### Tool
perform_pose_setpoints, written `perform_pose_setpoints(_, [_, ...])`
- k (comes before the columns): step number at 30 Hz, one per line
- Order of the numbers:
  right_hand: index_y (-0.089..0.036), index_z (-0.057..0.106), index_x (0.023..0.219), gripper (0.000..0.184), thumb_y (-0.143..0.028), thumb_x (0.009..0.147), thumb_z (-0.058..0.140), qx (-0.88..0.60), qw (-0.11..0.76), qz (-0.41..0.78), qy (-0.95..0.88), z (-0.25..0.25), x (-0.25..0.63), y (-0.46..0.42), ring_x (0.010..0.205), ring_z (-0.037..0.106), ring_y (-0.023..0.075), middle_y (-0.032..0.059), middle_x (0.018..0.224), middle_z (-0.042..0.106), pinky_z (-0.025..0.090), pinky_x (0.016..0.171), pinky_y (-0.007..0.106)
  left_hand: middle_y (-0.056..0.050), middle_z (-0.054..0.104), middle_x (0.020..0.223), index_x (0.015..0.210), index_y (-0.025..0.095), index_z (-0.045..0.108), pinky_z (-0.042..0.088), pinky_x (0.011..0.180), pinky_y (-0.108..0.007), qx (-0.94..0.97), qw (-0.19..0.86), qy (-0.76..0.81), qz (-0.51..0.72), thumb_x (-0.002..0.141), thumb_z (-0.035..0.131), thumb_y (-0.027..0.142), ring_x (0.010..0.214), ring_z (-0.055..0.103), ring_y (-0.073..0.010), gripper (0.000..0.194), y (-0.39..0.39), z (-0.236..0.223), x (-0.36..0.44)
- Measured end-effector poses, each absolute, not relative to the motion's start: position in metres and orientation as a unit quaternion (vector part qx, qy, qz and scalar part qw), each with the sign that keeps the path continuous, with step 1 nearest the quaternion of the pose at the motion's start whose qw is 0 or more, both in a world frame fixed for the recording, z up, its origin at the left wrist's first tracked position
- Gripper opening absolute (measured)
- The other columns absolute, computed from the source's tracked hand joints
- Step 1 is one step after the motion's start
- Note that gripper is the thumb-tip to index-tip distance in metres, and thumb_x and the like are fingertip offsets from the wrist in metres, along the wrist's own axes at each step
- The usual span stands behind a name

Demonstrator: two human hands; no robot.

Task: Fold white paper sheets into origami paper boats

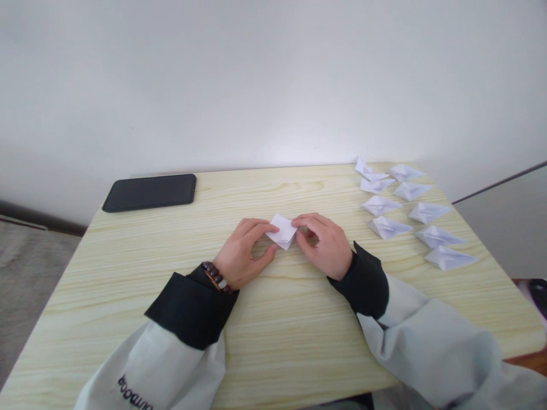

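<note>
A small square of folded white paper [282,229] is held between both hands near the middle of the table, one corner pointing toward me. My left hand [247,250] pinches its left corner between thumb and fingers. At the opposite corner my right hand [323,242] grips the paper the same way. Layers show along the paper's lower edges. Off to the right, several folded white paper shapes [388,226] with pointed ends lie in two rough columns.
A black phone [150,192] lies flat at the table's back left. The pale wood-grain table [171,245] meets a white wall [273,85] at the back. On the right, a dark object [539,291] shows beyond the table's edge.
</note>
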State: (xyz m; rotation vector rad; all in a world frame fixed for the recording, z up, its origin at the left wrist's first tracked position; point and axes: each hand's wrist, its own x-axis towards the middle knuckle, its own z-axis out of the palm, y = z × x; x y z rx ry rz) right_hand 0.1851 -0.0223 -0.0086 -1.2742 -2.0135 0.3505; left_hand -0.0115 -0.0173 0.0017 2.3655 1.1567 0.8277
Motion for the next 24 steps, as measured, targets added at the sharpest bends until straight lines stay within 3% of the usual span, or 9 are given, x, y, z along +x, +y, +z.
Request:
perform_pose_setpoints(9, [-0.02,0.063,0.086,0.013,-0.014,0.079,0.054,-0.507,0.335,0.118,-0.785,-0.0097,0.1851,-0.0227,0.079,0.063,0.0149,0.0022,0.097,0.068,0.047,0.07,0.028,-0.008,0.056,0.105,0.097,0.019,0.063,0.045,0.087,-0.039,0.853,0.127,0.416,0.289,0.076,0.058,0.02,0.099,0.051,-0.0217,0.021,-0.0167,-0.0013,-0.0128])
perform_pose_setpoints(17, [-0.019,0.066,0.086,0.013,-0.021,0.083,0.054,-0.463,0.333,0.129,-0.811,-0.0113,0.1882,-0.0205,0.08,0.058,0.0157,0.0054,0.09,0.062,0.046,0.069,0.029,-0.007,0.059,0.087,0.092,0.017,0.067,0.049,0.075,-0.032,0.855,0.082,0.399,0.32,0.083,0.053,0.018,0.083,0.053,-0.0177,0.017,-0.0147,-0.0064,-0.014])
perform_pose_setpoints(24, [-0.018,0.066,0.086,0.02,-0.026,0.089,0.048,-0.466,0.32,0.168,-0.808,-0.0084,0.1888,-0.0184,0.075,0.055,0.0151,0.0048,0.081,0.06,0.044,0.068,0.028,-0.006,0.064,0.085,0.094,0.015,0.064,0.049,0.075,-0.03,0.852,0.096,0.417,0.3,0.088,0.047,0.021,0.08,0.056,-0.0163,0.019,-0.0139,-0.0066,-0.0146])
